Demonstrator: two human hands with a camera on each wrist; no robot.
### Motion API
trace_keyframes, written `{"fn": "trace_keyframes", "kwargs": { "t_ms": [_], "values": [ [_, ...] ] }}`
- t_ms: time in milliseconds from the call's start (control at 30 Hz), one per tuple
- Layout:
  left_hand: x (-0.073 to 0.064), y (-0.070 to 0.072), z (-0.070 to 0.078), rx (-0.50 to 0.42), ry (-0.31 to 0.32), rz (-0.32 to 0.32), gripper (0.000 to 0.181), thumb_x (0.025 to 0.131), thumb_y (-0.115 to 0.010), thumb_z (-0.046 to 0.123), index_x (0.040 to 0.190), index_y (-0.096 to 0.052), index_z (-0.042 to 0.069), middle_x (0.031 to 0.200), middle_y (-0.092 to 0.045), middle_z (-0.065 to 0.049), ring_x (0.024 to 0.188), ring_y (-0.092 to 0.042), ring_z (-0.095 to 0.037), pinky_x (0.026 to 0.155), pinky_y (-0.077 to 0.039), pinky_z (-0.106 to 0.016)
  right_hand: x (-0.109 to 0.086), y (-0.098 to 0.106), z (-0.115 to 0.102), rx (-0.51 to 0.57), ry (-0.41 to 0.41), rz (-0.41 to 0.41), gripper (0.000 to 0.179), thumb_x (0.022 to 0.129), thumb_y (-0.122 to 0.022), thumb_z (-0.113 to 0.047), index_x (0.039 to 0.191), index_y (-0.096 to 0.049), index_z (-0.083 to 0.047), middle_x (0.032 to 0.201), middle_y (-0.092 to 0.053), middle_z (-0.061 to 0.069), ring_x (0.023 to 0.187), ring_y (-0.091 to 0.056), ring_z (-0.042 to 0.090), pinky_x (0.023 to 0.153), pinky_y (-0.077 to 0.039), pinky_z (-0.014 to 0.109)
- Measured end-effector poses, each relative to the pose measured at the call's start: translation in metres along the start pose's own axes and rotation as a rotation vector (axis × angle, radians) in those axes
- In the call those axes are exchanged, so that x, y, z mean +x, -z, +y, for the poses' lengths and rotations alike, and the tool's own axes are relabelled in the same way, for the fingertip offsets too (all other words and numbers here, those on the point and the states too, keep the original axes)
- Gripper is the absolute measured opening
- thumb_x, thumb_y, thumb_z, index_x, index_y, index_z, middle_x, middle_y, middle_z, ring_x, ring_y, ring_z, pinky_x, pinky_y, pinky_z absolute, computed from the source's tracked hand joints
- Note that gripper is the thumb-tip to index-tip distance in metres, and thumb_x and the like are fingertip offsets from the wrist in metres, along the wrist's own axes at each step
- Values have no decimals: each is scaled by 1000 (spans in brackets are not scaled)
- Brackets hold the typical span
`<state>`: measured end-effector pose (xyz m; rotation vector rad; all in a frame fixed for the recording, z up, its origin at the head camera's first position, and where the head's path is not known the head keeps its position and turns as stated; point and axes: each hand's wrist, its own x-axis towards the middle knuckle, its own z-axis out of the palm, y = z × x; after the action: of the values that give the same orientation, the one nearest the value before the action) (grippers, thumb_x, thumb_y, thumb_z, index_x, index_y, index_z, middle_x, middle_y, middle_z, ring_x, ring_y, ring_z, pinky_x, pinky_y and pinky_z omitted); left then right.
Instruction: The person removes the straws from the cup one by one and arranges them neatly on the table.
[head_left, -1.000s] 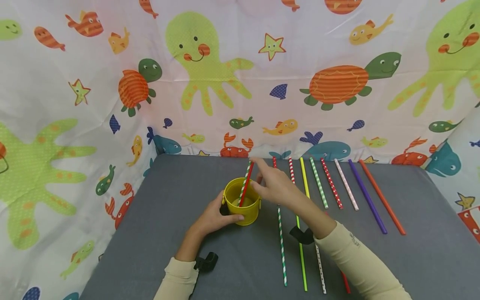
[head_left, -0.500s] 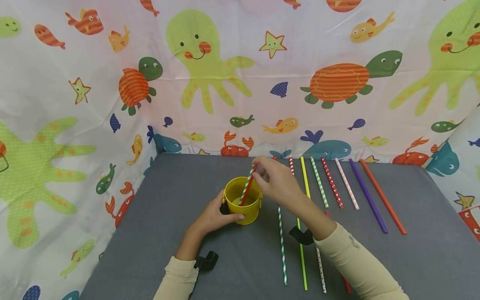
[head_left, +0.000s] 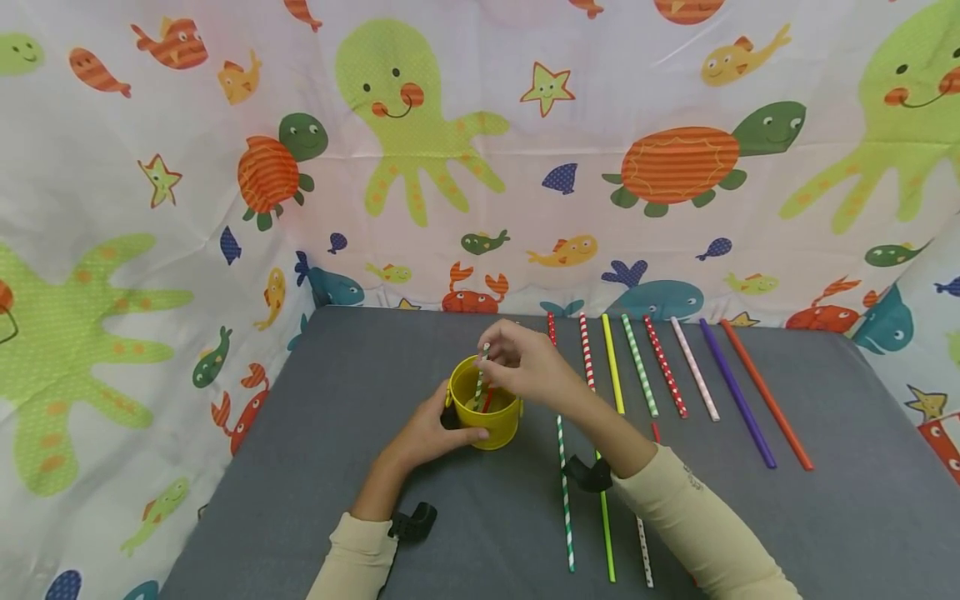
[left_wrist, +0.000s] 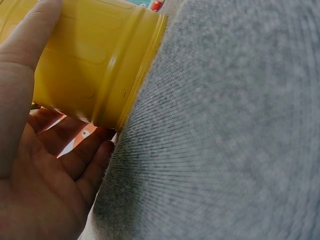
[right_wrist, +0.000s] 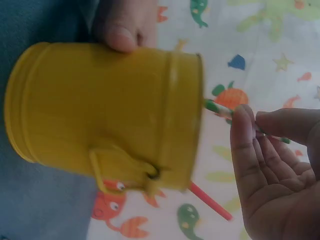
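Observation:
My left hand (head_left: pixel 431 433) grips a small yellow metal bucket (head_left: pixel 497 433) that stands on the grey table. Its thumb lies across the front, and the other fingers reach round the left side. Over the bucket's mouth, my right hand (head_left: pixel 528 362) pinches a green-and-white striped straw (head_left: pixel 480 387) between thumb and fingertips. The straw's lower end is inside the bucket. A red straw (right_wrist: pixel 211 201) pokes out past the rim in the right wrist view, apart from the pinching fingers. The left wrist view has the bucket's wall (left_wrist: pixel 90 55) close up beside the thumb.
Several straws lie in two rows on the right, among them a yellow one (head_left: pixel 612 358), a purple one (head_left: pixel 738 392) and an orange one (head_left: pixel 767 395). A dark green striped straw (head_left: pixel 565 500) lies nearer the front. A sea-animal curtain (head_left: pixel 480 167) bounds the table's back.
My right hand has moved left over the bucket, and the striped straw has swung away from the red one, which now leans apart inside. My left hand has stayed on the bucket.

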<state>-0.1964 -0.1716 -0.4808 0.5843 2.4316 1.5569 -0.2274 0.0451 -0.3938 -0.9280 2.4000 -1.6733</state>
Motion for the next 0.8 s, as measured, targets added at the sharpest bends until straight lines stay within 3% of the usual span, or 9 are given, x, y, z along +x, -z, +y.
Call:
{"fn": "trace_keyframes", "kwargs": {
  "t_ms": [100,333,600,800],
  "values": [
    [1,0,-4,2,-4,-6,82,85,-83,23,149,-36,6,135,-56,-4,119,-54,-19,106,-41,-44,3,-8,4,-57,-45,-51,16,92,-72,-2,101,-61,-8,89,-69,5,77,-70,27,68,-58,30],
    [11,-7,-40,-2,-2,15,87,83,-85,21,153,-33,16,139,-53,0,123,-52,-18,109,-38,-45,11,-21,13,-248,-93,-177,13,90,-75,-5,92,-63,-9,81,-68,-3,71,-65,9,66,-55,26],
    [10,-7,-41,5,-6,28,86,81,-86,33,150,-36,24,134,-55,7,121,-52,-13,109,-37,-44,17,-26,13,-402,-77,-271,12,86,-77,-1,93,-67,-4,86,-70,2,80,-67,16,73,-57,29],
    [10,-7,-41,17,-1,23,86,80,-86,38,150,-36,25,133,-55,8,120,-51,-11,109,-38,-43,17,-28,15,-440,-62,-278,12,86,-77,-1,91,-66,-3,85,-68,2,78,-65,16,72,-56,28]
  ]
}}
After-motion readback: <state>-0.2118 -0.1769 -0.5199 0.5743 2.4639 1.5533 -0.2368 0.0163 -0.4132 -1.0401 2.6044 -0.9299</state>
